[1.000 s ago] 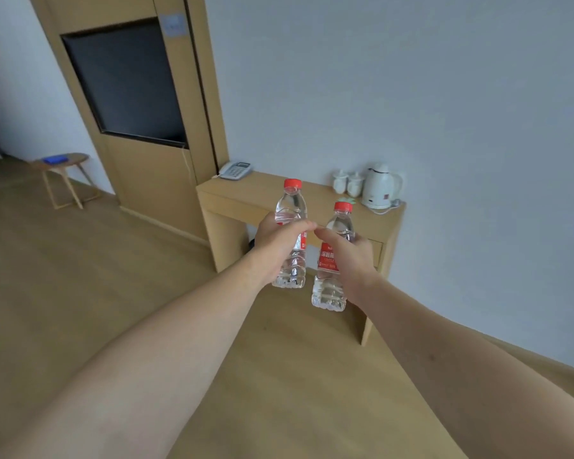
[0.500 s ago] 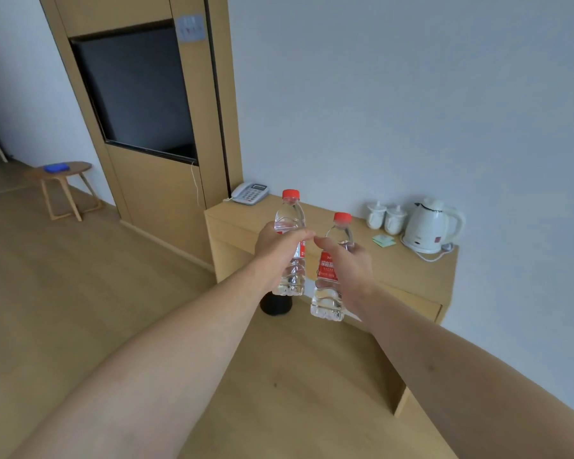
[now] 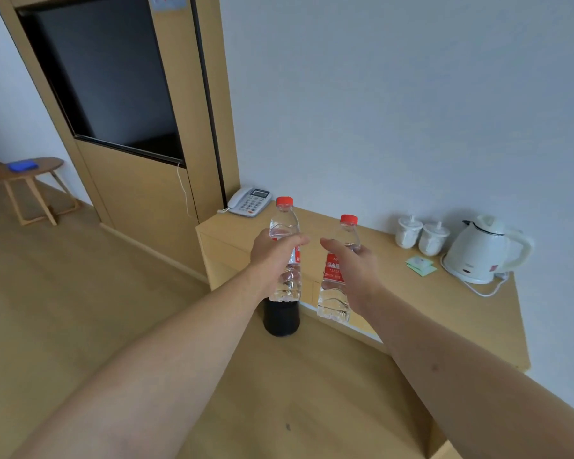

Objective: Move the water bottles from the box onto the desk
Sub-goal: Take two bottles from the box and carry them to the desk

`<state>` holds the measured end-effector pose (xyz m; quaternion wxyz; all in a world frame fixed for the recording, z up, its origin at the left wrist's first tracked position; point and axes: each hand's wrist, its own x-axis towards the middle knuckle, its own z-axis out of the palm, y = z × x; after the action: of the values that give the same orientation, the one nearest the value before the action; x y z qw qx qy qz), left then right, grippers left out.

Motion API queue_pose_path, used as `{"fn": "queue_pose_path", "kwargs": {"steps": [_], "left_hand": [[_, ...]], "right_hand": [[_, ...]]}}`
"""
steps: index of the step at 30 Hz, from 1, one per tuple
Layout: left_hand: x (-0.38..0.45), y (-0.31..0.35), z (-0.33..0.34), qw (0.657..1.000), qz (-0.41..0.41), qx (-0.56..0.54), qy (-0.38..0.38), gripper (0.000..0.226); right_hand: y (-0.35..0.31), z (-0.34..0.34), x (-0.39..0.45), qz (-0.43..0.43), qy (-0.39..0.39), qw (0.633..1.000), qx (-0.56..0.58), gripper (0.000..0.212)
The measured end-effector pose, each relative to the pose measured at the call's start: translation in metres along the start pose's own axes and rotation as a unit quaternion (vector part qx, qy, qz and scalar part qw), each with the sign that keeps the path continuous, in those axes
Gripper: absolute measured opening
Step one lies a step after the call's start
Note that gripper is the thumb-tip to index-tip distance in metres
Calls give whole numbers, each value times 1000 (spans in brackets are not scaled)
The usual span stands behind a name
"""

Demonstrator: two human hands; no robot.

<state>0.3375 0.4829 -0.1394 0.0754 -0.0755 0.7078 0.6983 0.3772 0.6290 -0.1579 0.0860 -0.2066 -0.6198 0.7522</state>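
With the fingers of the left hand (image 3: 272, 260) and right hand (image 3: 353, 271) wrapped around one upright water bottle (image 3: 285, 250) and a second bottle (image 3: 337, 276), the carry step is judged underway, and lowering onto the desk (image 3: 444, 313) beyond the fingertips is called for next.

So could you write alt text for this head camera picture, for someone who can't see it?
A person's left hand and right hand each hold an upright water bottle with a red cap, left bottle and right bottle, out toward a wooden desk. On the desk stand a telephone, two white cups and a white kettle.
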Motion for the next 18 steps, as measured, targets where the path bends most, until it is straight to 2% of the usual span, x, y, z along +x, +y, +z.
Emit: {"fn": "queue_pose_path", "kwargs": {"steps": [5,8,13,18], "left_hand": [[94,14,1,1000,14,-18,13,44],[159,33,10,999,24,-15,25,33],[261,68,26,999,34,-4,37,33],[343,76,35,999,17,-13,38,31]], "right_hand": [[-1,35,92,-2,-25,1000,4,54],[-14,57,160,-12,-46,999,19,52],[-43,92,265,-25,-51,998,28,40],[-47,118,345,-11,-38,999,20,42]]}}
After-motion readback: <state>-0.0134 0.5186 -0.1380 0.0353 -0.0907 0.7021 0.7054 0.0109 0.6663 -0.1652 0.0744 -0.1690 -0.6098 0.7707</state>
